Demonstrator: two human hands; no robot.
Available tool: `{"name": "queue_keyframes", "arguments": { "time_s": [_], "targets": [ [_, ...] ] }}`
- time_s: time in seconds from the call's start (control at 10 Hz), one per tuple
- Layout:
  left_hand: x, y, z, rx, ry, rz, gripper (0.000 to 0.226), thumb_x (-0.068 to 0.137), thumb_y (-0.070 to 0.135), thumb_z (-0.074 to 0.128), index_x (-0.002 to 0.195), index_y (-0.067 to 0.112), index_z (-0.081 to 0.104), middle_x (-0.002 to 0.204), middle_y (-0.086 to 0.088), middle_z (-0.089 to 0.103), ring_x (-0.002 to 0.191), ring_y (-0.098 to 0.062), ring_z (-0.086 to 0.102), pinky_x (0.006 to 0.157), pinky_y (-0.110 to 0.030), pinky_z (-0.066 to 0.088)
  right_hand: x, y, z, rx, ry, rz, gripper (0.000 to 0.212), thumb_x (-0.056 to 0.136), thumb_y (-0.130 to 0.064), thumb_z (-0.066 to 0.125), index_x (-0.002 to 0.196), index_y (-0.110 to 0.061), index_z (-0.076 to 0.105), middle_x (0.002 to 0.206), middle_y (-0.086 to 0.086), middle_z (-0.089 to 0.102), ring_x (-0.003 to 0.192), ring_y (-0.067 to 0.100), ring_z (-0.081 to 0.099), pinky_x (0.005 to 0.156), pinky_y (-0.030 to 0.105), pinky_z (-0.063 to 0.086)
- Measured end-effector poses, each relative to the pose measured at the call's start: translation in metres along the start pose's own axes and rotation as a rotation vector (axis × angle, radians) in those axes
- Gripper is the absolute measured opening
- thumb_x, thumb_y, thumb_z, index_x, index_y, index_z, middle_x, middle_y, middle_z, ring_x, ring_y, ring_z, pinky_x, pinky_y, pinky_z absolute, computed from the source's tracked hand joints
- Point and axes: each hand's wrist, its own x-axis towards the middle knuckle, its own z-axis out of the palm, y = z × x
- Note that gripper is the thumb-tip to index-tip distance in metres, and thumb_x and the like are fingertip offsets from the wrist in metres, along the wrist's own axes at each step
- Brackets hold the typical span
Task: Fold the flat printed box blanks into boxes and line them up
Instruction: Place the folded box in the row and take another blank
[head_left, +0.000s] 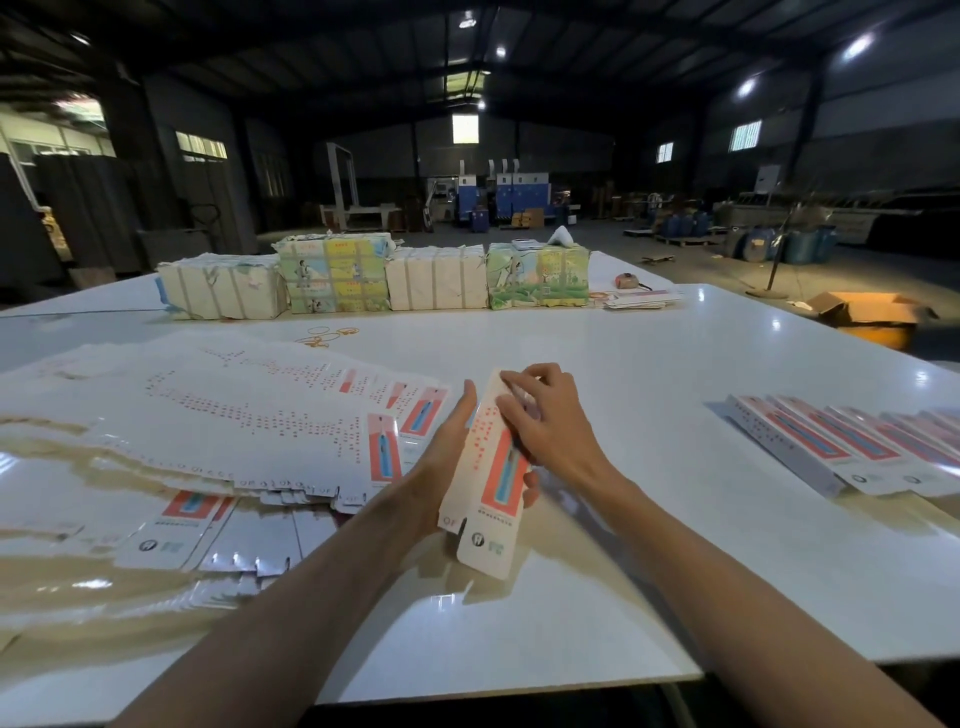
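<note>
White tabletop. Flat blanks are fanned left; folded boxes are lined up right. Part-folded box blank, centre, is gripped by left hand and pinched by right hand. Judged light, easily creased card, best held along scored edges.

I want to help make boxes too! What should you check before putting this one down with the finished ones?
1. Both hands have the box blank, left hand at its side, right hand on top: ok.
2. Folded all the way into a box: not ok, the near flap sticks out.
3. Bare table beside the row of folded boxes: ok.
4. The row lies neatly side by side: ok.
5. More flat blanks wait in the pile: ok.
</note>
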Motion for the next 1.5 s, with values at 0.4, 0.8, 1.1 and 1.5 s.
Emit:
{"name": "queue_keyframes", "arguments": {
  "time_s": [0.4,0.8,1.1,1.5],
  "targets": [
    [0.003,0.004,-0.012,-0.023,0.006,0.052,0.045,0.099,0.066,0.051,0.098,0.023,0.062,0.081,0.001,0.076,0.066,-0.017,0.075,0.059,-0.029,0.061,0.009,-0.011,-0.014,-0.13,-0.041,-0.05,0.03,0.101,-0.038,0.069,0.125,-0.021,0.067,0.12,-0.006,0.05,0.122,0.013,0.047,0.096,0.036,0.055],
    [0.004,0.005,-0.004,-0.167,-0.539,-0.203,0.068,0.055,0.052,0.099,0.097,0.017,0.059,0.08,-0.011,0.072,0.064,-0.026,0.074,0.061,-0.037,0.063,0.016,0.003,-0.038,0.173,-0.294,0.192,0.044,0.101,-0.042,0.067,0.092,0.0,0.074,0.08,-0.004,0.078,0.081,0.014,0.077,0.076,0.023,0.06],
    [0.014,0.001,-0.005,-0.289,-0.735,-0.244,0.066,0.074,0.047,0.093,0.108,0.008,0.052,0.092,-0.018,0.073,0.074,-0.032,0.076,0.072,-0.044,0.064,0.014,-0.006,-0.042,0.332,-0.273,0.284,0.038,0.105,-0.035,0.064,0.086,-0.005,0.079,0.088,0.009,0.08,0.087,0.023,0.079,0.088,0.033,0.059],
    [0.013,0.0,-0.009,-0.178,-0.63,-0.151,0.063,0.076,0.062,0.084,0.107,0.016,0.053,0.09,-0.006,0.073,0.069,-0.022,0.075,0.067,-0.034,0.064,0.007,-0.02,-0.037,0.373,-0.209,0.289,0.04,0.1,-0.038,0.07,0.086,-0.002,0.078,0.084,0.008,0.079,0.083,0.022,0.078,0.084,0.03,0.058]
  ]
}}
